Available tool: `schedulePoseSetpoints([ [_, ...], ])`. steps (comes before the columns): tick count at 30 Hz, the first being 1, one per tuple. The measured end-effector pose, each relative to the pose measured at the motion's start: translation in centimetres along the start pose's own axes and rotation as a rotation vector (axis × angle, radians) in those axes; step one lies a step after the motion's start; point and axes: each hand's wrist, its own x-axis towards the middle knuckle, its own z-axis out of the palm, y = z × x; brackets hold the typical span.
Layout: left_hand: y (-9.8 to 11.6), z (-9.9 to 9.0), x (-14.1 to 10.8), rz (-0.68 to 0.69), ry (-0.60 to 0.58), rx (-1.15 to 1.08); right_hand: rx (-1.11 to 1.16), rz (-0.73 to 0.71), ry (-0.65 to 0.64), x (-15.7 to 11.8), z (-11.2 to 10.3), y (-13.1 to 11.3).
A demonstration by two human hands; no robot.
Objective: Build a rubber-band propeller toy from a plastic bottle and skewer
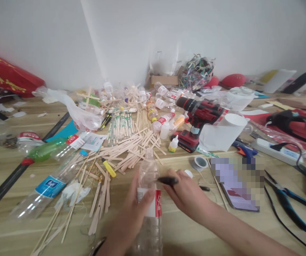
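A clear plastic bottle point(150, 227) with a red and white label stands upright at the front of the table, its top uncapped as far as I can see. My left hand point(138, 202) is wrapped round it from the left, thumb on the label. In my right hand point(183, 190) is a dark pen-like tool point(168, 180), its tip at the bottle's side just above the label; motion blur hides exactly what the tip is. A white cap point(188, 173) lies behind my right hand.
Wooden sticks point(131, 149) spread across the middle. Behind my right hand are a red cordless drill point(203, 113) and a tape roll point(200, 163). A phone point(238, 188) and pliers point(288, 202) lie right. A blue-labelled bottle point(50, 186) and a yellow marker point(108, 168) lie left.
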Motion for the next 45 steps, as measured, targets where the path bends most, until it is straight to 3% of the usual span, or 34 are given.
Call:
schedulePoseSetpoints([
  [2, 0.3, 0.1, 0.1, -0.067, 0.018, -0.061, -0.193, -0.155, 0.072, -0.1, 0.2, 0.4],
  [8, 1.1, 0.4, 0.2, -0.154, 0.012, -0.290, -0.386, -0.381, 0.137, 0.6, -0.3, 0.8],
  [11, 1.3, 0.5, 0.1, -0.135, -0.040, -0.376, -0.419, -0.407, 0.159, 0.7, -0.4, 0.9],
  [14, 1.4, 0.6, 0.1, -0.159, -0.005, -0.411, -0.421, -0.419, 0.165, 0.5, -0.3, 1.0],
  [21, 1.6, 0.4, -0.3, -0.117, 0.028, -0.202, -0.357, -0.414, 0.148, 0.2, -0.5, 1.1],
  [25, 1.1, 0.3, -0.3, 0.012, 0.032, -0.083, -0.263, -0.288, 0.119, 0.2, -0.3, 0.4],
  [27, 0.5, 0.3, -0.3, 0.059, 0.057, -0.042, -0.154, -0.146, 0.078, 0.4, -0.5, -0.2],
  [29, -0.1, 0.5, -0.5, 0.095, 0.094, -0.006, 0.168, 0.118, -0.093, 0.7, -1.0, -0.6],
  [32, -0.7, 0.8, -0.9, 0.154, 0.138, 0.037, 0.890, 0.589, -0.414, 1.3, -2.1, -1.0],
  [35, -0.8, 0.9, -1.3, 0.243, 0.146, 0.080, 1.195, 0.765, -0.494, 1.4, -2.7, -1.1],
  [36, -0.8, 0.9, -1.4, 0.253, 0.146, 0.082, 1.150, 0.738, -0.491, 1.2, -2.6, -1.2],
  [38, -0.6, 0.6, -1.4, 0.222, 0.141, 0.061, 0.844, 0.572, -0.393, 0.7, -2.2, -1.3],
  [42, -0.2, -0.3, -1.0, 0.043, 0.029, -0.104, -0.053, -0.084, 0.005, -0.3, -1.3, -1.0],
  [45, 0.2, -0.9, -0.7, -0.045, -0.091, -0.241, -0.404, -0.421, 0.145, -0.3, -1.2, -0.4],
])
